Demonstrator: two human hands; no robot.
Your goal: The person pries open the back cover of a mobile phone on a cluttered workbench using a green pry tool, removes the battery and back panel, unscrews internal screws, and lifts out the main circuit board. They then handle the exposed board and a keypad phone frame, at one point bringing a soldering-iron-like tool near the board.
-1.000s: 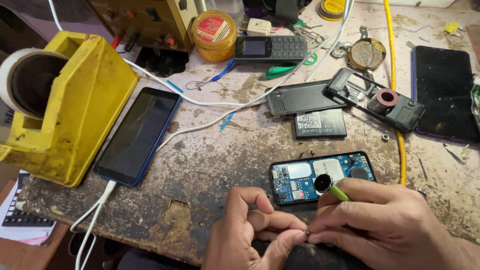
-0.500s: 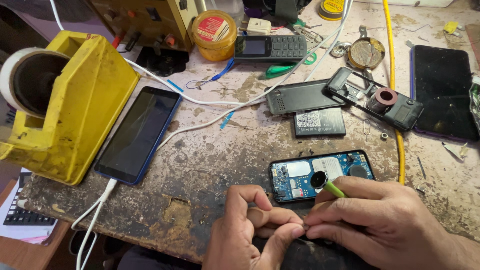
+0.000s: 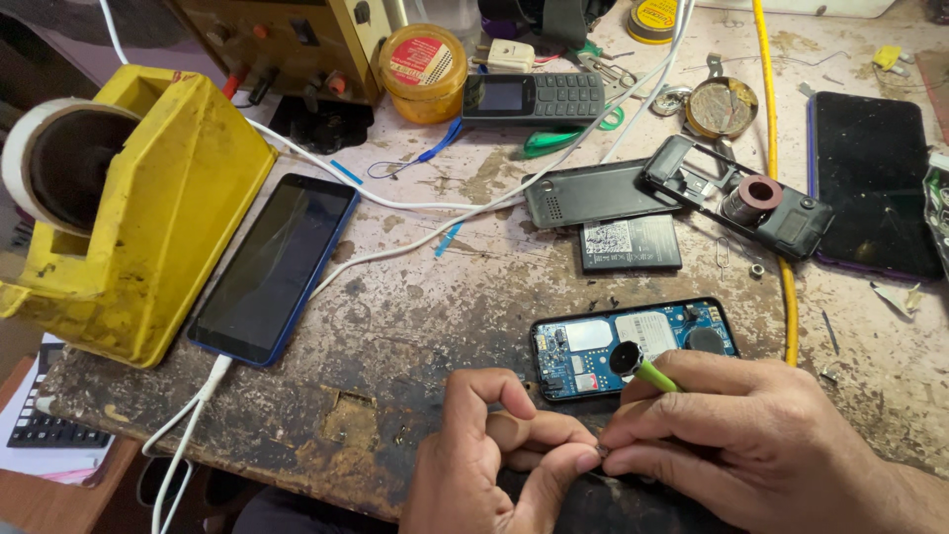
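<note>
At the lower centre of the frame, the left hand (image 3: 504, 450) and right hand (image 3: 751, 440) pinch fingertips together on a tiny part, too small to identify; the right also grips a green-handled screwdriver (image 3: 643, 368) over the opened phone (image 3: 633, 346). Best kept low and steady above the workbench (image 3: 415, 326).

I'm at a phone-repair workbench (image 3: 415, 326), its scarred surface strewn with an opened phone's circuit board (image 3: 633, 346) near the front edge, a loose battery (image 3: 630, 244), a back cover (image 3: 583, 193), and a yellow tape dispenser (image 3: 138, 208) at the left edge.
</note>
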